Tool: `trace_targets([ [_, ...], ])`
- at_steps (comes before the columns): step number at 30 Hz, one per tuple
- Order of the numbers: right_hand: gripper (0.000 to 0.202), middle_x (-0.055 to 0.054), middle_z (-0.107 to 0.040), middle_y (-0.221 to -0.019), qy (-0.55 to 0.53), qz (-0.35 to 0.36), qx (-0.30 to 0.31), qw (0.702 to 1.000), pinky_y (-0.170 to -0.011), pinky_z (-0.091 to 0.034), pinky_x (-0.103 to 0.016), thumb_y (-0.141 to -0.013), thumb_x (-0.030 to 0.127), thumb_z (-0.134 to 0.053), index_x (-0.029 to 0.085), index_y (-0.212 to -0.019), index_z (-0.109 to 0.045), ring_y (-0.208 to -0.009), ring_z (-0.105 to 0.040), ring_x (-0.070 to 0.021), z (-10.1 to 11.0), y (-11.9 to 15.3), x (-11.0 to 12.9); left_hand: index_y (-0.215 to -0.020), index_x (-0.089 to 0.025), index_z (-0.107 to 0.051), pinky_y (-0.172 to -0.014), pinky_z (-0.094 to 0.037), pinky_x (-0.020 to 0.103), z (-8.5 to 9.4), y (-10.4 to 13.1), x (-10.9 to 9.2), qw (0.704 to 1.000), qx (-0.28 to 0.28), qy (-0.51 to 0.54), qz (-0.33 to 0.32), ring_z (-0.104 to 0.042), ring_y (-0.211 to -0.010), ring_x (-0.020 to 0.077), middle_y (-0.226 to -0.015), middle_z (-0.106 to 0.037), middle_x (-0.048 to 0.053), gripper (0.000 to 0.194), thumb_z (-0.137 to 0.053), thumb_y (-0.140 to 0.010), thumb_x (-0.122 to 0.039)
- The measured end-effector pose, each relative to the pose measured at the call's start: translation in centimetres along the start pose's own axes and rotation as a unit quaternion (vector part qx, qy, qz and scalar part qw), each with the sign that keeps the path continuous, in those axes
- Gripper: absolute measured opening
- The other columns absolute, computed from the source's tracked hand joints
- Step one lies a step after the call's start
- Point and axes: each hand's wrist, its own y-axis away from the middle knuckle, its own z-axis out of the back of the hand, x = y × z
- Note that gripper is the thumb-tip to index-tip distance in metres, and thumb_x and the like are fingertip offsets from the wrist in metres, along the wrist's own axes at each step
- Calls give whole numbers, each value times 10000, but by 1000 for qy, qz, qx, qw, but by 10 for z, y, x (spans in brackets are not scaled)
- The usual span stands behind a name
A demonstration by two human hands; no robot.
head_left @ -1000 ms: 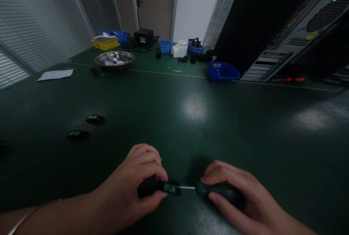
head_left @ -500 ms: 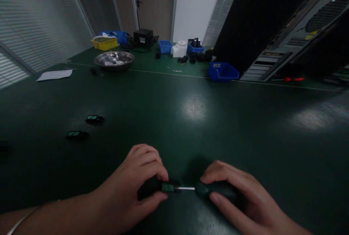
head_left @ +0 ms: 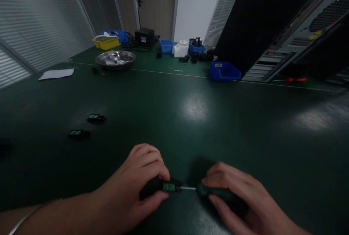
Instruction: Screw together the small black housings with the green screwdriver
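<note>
Between the thumb and fingers of my left hand [head_left: 147, 178] is a small black casing with a green circuit board [head_left: 169, 186] showing on top. My right hand [head_left: 237, 195] is closed round the dark green handle of a screwdriver [head_left: 203, 190]. The screwdriver lies nearly level, its metal shaft pointing left, with the tip at the casing's right end. Whether the tip sits inside the casing I cannot tell. Two similar black casings with green boards, one farther back [head_left: 96, 118] and one nearer [head_left: 78, 133], lie on the table to the left.
Along the back of the green table [head_left: 152, 100] stand a metal bowl [head_left: 116, 60], a yellow bin [head_left: 107, 42], blue bins [head_left: 225, 72] and a black box [head_left: 144, 37]. A computer case [head_left: 297, 28] rises at the right. White paper [head_left: 56, 74] lies at left.
The whole view has shifted slightly. Both hands keep their holds on the casing and the screwdriver; the right-hand fingers have moved a little on the handle.
</note>
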Motion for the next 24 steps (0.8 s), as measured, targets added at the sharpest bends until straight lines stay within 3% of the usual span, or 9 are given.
trace_targets([
  [6, 283, -23, -722, -919, -49, -2, -37, 998, -706, -580, -191, -829, 90, -607, 239, -1070, -599, -855, -707, -160, -4, 4, -1, -972, -228, -584, -906, -426, 383, -2, 1, 1, 1000, -13, 12, 10, -511, -1022, 232, -976, -605, 32, 229, -618, -785, -100],
  [8, 282, -15, -720, -935, -40, -17, -62, 997, -692, -578, -186, -846, 108, -594, 258, -1084, -584, -882, -706, -162, -3, 5, -3, -1169, -270, -507, -951, -426, 416, -3, 3, 2, 999, -30, 27, 27, -501, -1096, 250, -1098, -580, 42, 455, -665, -768, -125],
  [10, 292, -12, -717, -975, -12, -40, -74, 996, -686, -574, -186, -858, 109, -584, 271, -1101, -575, -913, -704, -163, -2, 6, -6, -1339, -331, -335, -1013, -401, 460, -3, 6, 2, 998, -35, 35, 41, -455, -1204, 274, -1275, -495, 60, 731, -733, -746, -176],
  [13, 285, -12, -708, -1007, 4, -59, -64, 996, -717, -574, -195, -875, 115, -573, 270, -1114, -568, -948, -697, -166, -1, 7, -10, -1399, -371, -203, -1065, -370, 492, 0, 7, 1, 998, -21, 32, 50, -385, -1297, 298, -1427, -349, 80, 898, -795, -729, -295],
  [15, 277, -11, -707, -1009, 2, -60, -58, 996, -730, -573, -199, -882, 121, -569, 267, -1117, -567, -951, -696, -166, 0, 7, -12, -1387, -329, -240, -1051, -396, 475, 7, 6, 1, 999, -3, 23, 46, -402, -1279, 301, -1412, -361, 97, 867, -800, -726, -358],
  [18, 271, -5, -708, -1005, 0, -63, -55, 996, -730, -570, -196, -883, 122, -569, 269, -1111, -572, -945, -697, -161, 0, 8, -13, -1243, -236, -427, -1003, -441, 415, 23, 2, 3, 998, 60, -1, 5, -470, -1184, 277, -1286, -477, 98, 607, -767, -757, -366],
  [21, 253, 0, -712, -992, -8, -64, -56, 996, -713, -568, -192, -887, 141, -576, 275, -1101, -583, -931, -698, -158, 0, 7, -12, -1097, -217, -535, -953, -446, 377, 38, -2, 5, 993, 113, -38, -25, -509, -1084, 244, -1169, -552, 65, 324, -696, -824, -289],
  [24, 226, 4, -715, -976, -21, -64, -59, 996, -705, -567, -191, -891, 165, -582, 279, -1085, -592, -922, -700, -158, 0, 6, -13, -1049, -227, -578, -900, -432, 348, 43, -5, 6, 987, 139, -65, -41, -535, -986, 216, -1070, -595, 31, 222, -641, -846, -165],
])
